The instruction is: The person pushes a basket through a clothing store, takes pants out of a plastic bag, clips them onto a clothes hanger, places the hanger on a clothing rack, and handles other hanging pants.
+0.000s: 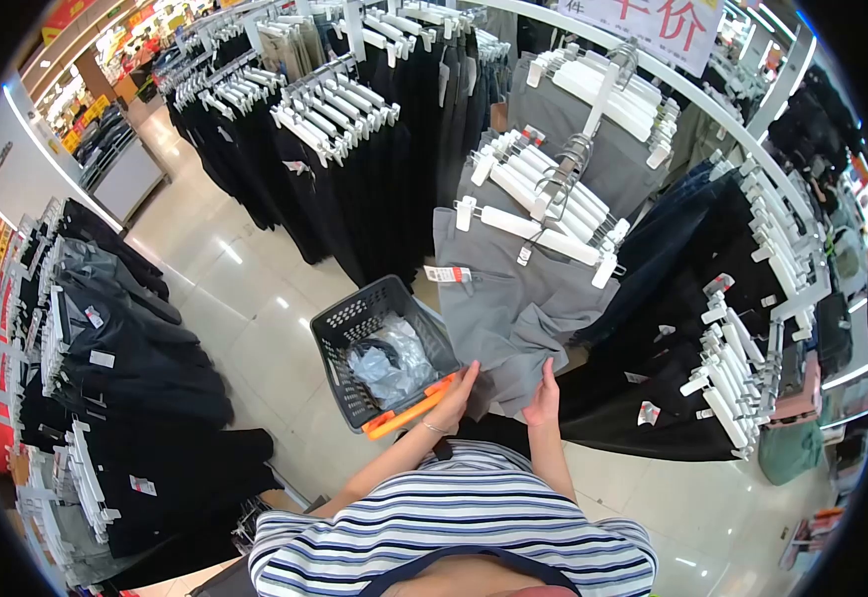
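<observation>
A pair of grey trousers hangs from a white clip hanger at the front of a rack arm, with a red and white tag on its left side. My left hand grips the left edge of the lower fabric, a thin bracelet at its wrist. My right hand holds the lower right part, thumb upright in front and the other fingers partly hidden by cloth. Beside my left forearm is a dark shopping basket with an orange handle. Inside it lies a clear plastic bag with greyish contents.
More grey trousers on white hangers hang behind. Black trousers fill the rack at far left of them, and dark garments hang close on my right. Another rack of dark clothes stands left across the tiled aisle.
</observation>
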{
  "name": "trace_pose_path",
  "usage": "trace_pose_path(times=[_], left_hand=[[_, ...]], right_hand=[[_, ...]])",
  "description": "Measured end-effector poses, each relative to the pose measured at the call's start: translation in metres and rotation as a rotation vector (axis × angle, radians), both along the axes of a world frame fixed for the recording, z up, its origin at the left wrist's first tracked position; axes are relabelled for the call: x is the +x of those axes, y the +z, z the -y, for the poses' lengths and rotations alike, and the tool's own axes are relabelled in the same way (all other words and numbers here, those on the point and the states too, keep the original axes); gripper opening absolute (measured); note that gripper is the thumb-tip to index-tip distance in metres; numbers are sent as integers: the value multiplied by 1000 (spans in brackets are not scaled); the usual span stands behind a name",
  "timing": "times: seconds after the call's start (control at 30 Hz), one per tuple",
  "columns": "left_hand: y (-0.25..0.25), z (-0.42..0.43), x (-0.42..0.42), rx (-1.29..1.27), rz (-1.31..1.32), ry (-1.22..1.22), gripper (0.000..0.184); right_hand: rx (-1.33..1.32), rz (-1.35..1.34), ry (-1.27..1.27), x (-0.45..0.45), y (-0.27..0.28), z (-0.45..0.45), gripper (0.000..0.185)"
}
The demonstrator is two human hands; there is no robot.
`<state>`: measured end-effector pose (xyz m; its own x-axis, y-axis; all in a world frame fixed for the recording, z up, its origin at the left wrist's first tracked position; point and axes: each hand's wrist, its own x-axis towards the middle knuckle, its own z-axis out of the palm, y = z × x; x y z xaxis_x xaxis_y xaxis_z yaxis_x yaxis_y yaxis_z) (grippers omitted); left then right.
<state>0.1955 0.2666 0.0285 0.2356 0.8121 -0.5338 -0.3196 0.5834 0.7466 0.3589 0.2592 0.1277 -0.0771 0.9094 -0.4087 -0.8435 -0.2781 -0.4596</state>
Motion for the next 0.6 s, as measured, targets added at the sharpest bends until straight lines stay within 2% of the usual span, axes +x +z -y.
trace_pose_path(times=[0.1,0.17,0.2,0.33,0.4,0.5,0.53,0.57,0.6], left_hand=[[38,8,-1,193,399,-93,69],[67,8,-1,302,472,-234,67],[66,6,2,274,608,-264,68],[76,9,3,300,212,-270,55],[90,8,-6,276,133,-276,44],[129,-1,-24,287,-260,-528,29],[97,0,-20,326,-259,-438,26],[39,3,-11,364,-258,-348,25],[8,5,-5,402,-256,-258,23]], right_hand=[[6,-120,-46,-8,-4,-1,54],[-2,-166,-37,-10,-9,0,53],[-13,-181,-15,-11,-11,1,52],[8,-153,106,-7,-26,-1,49],[-44,26,115,-3,-22,-1,46],[-63,332,103,9,-44,-5,43],[-59,440,95,12,-54,-6,43],[-28,401,104,10,-48,-6,44],[2,361,114,3,-27,-6,45]])
